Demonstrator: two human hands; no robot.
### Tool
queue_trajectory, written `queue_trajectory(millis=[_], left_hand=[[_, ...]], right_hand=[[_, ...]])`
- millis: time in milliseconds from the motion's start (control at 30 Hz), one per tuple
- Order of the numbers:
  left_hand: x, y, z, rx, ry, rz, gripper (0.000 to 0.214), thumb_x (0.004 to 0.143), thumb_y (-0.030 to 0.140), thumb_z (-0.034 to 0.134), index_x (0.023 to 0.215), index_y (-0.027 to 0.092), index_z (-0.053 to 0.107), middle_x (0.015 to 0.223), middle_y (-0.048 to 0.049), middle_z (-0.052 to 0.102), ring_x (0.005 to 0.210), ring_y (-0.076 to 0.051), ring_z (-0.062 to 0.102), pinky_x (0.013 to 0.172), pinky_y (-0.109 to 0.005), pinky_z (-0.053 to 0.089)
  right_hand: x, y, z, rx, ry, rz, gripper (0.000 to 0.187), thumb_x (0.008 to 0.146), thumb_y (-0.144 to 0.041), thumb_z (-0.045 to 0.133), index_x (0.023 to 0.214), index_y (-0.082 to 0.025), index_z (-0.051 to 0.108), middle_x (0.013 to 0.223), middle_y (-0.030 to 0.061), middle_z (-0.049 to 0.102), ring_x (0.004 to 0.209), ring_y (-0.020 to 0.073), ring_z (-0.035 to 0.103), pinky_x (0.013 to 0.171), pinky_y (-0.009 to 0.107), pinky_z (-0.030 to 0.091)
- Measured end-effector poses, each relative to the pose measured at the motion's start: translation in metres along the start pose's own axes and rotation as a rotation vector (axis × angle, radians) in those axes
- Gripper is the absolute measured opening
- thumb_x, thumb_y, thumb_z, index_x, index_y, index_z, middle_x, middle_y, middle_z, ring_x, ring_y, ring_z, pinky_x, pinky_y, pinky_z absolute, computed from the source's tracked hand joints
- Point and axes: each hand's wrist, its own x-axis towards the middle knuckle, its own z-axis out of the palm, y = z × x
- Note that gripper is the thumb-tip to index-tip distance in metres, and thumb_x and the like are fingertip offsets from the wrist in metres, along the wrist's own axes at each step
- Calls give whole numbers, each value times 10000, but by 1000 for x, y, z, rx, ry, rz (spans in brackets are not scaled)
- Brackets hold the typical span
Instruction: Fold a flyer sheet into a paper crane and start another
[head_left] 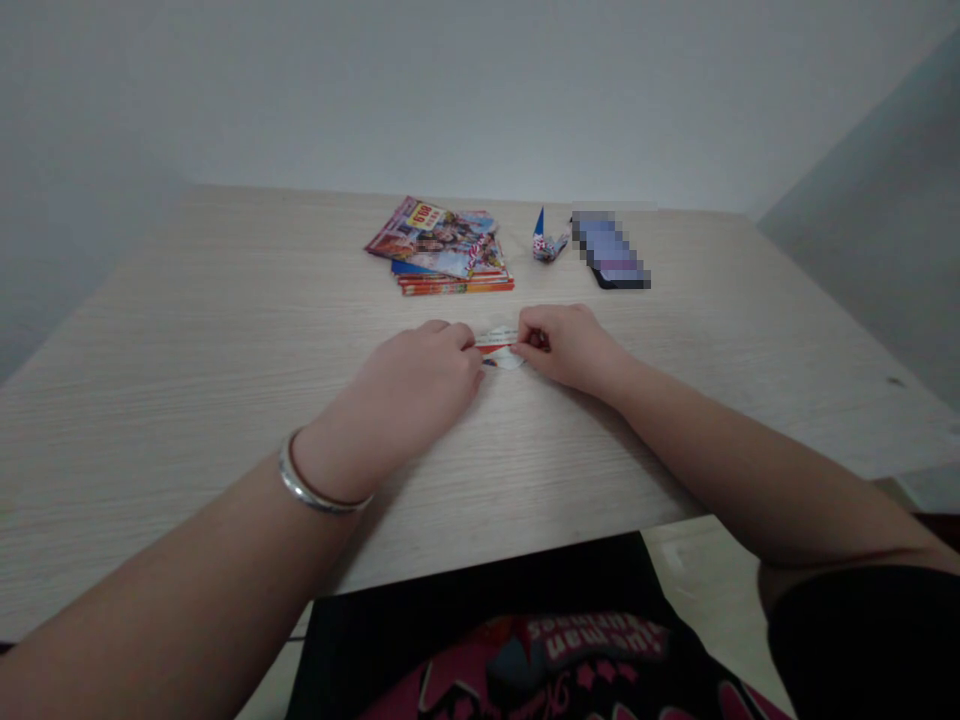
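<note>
A small folded piece of paper (pixel 501 345), white with printed text and a red-orange strip, lies on the table between my hands. My left hand (pixel 420 385), palm down, has its fingers curled on the paper's left end. With thumb and forefinger pressed together, my right hand (pixel 566 345) pinches the right end. Both hands partly cover the paper, so its full shape is hidden. Beyond my right hand stands a folded paper figure (pixel 546 245) with a blue pointed tip and a patterned body.
A stack of colourful printed leaflets (pixel 442 245) sits at the back, left of the paper figure. Right of the figure lies a phone (pixel 611 250) with its screen blurred. The pale wood-grain table (pixel 187 320) meets a wall (pixel 480 100) behind.
</note>
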Motion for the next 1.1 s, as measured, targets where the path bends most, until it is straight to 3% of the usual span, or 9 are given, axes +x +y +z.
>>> queue_trajectory(millis=[67, 233, 367, 500, 700, 1000, 1100], left_hand=[[3, 2, 1, 76, 22, 47, 363, 1049, 245, 480, 1297, 99, 702, 1332, -185, 709, 1247, -309, 644, 1127, -480, 479], [3, 2, 6, 57, -77, 111, 357, 1053, 269, 508, 1293, 93, 704, 1406, -178, 684, 1290, -313, 637, 1167, -479, 454], [1, 1, 6, 73, -92, 107, 383, 1047, 303, 535, 1320, 86, 691, 1430, -190, 669, 1310, -327, 632, 1176, -488, 449], [-1, -1, 8, 90, -86, 122, 411, 1061, 316, 506, 1370, 94, 664, 1470, -178, 651, 1351, -321, 615, 1187, -478, 443], [-2, -6, 9, 88, -63, 138, 399, 1081, 309, 420, 1291, 122, 703, 1423, -145, 688, 1302, -277, 647, 1168, -418, 450], [1, -8, -4, 128, -115, 31, 481, 1066, 368, 369, 1008, 187, 811, 1123, -111, 800, 1067, -287, 722, 1011, -474, 491], [0, -5, -6, 51, -41, 11, 452, 1036, 332, 403, 897, 184, 806, 1020, -124, 797, 954, -283, 726, 952, -470, 507]], right_hand=[[0, -2, 1, 3, 6, 2, 131, 912, -241, 667, 791, -209, 629, 804, 9, 727, 732, 152, 596, 718, 293, 357], [1, -1, 1, 10, -18, 72, 93, 899, -277, 708, 879, -196, 667, 795, 10, 722, 705, 145, 597, 712, 296, 369], [3, 11, -3, 19, 2, 110, 241, 848, -349, 783, 1011, -189, 703, 824, 12, 722, 708, 150, 588, 709, 301, 375], [4, 21, -7, -3, -8, 119, 307, 788, -394, 838, 995, -195, 731, 897, 33, 728, 748, 164, 582, 699, 300, 375], [3, 25, -10, 31, -47, 183, 328, 767, -361, 846, 1038, -210, 742, 843, 3, 712, 706, 149, 565, 664, 294, 343], [1, 28, -14, 88, -103, 232, 212, 780, -312, 826, 963, -231, 756, 743, -31, 676, 643, 129, 535, 624, 298, 340], [1, 28, -14, 103, -101, 230, 202, 781, -295, 821, 961, -228, 760, 754, -28, 679, 643, 127, 538, 618, 296, 345]])
